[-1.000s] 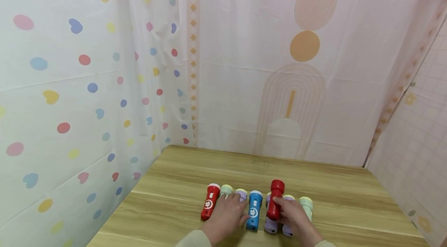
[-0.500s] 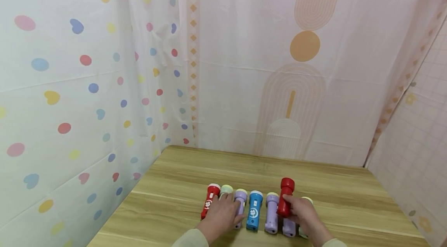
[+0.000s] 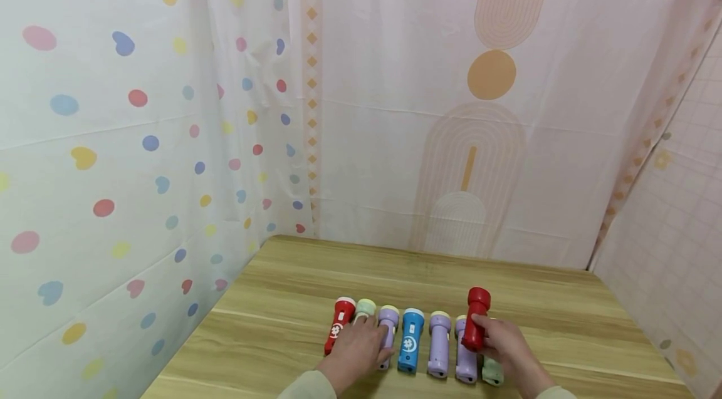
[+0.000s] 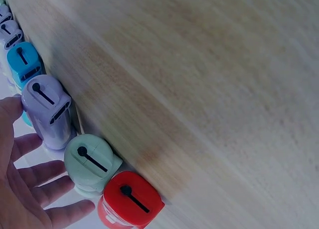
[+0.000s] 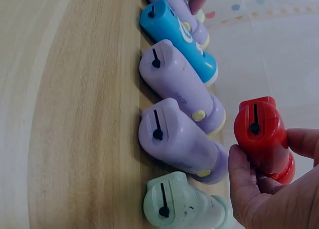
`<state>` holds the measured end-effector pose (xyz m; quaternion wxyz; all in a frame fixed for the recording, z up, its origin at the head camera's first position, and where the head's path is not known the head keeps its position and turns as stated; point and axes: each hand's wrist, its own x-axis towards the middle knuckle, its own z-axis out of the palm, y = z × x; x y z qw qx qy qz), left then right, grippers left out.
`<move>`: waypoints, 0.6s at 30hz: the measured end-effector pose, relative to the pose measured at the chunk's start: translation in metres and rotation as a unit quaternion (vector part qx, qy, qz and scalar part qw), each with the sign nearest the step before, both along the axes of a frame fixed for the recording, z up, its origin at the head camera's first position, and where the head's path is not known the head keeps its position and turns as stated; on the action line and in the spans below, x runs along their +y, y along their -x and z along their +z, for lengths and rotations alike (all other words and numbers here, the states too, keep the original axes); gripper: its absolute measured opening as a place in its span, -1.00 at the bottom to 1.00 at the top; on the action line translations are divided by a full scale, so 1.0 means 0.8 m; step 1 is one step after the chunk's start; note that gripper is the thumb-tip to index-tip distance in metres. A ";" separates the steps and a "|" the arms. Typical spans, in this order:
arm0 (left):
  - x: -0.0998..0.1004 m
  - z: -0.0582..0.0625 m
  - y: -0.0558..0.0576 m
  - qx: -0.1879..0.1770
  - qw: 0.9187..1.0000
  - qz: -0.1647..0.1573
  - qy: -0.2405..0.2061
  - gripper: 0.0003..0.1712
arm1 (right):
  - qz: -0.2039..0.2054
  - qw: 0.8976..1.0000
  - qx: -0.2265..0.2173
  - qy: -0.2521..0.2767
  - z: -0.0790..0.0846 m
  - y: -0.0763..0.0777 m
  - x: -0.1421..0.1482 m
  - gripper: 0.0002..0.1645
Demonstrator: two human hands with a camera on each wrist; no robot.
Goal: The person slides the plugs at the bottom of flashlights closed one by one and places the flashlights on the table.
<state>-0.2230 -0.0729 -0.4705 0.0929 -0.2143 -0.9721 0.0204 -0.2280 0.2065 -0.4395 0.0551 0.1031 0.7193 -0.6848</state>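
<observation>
My right hand point(image 3: 507, 346) grips a red flashlight point(image 3: 477, 317) by its body, held up over the right part of a row of flashlights. In the right wrist view the same red flashlight point(image 5: 259, 129) sits between thumb and fingers, above a purple flashlight point(image 5: 179, 134) and a light green flashlight point(image 5: 184, 204). My left hand point(image 3: 356, 349) lies over the row's left part. Its fingers stretch loosely across another light green flashlight point(image 4: 89, 162), with the thumb at another purple flashlight point(image 4: 47, 107). Beside them is a second red flashlight point(image 4: 130, 199).
A blue flashlight point(image 3: 410, 342) lies mid-row, with one more purple flashlight point(image 3: 439, 346) just right of it. Everything rests on a wooden table point(image 3: 338, 261). Patterned curtains point(image 3: 372, 104) hang behind and at both sides.
My right hand has carried the red flashlight rightward, from over the first purple flashlight right of the blue one towards the green one at the right end. The left hand has shifted slightly left.
</observation>
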 end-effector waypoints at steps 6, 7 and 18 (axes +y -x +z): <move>0.000 0.001 -0.001 -0.024 1.000 0.000 -0.015 -0.58 | -0.002 1.000 0.007 0.000 0.001 0.000 0.007 -0.29; 0.000 0.002 -0.001 -0.023 1.000 -0.001 -0.016 -0.58 | -0.002 1.000 0.008 0.001 0.001 0.000 0.008 -0.28; -0.002 0.002 -0.001 -0.021 1.000 -0.010 -0.020 -0.61 | -0.002 1.000 0.004 -0.010 -0.001 -0.001 0.024 -0.33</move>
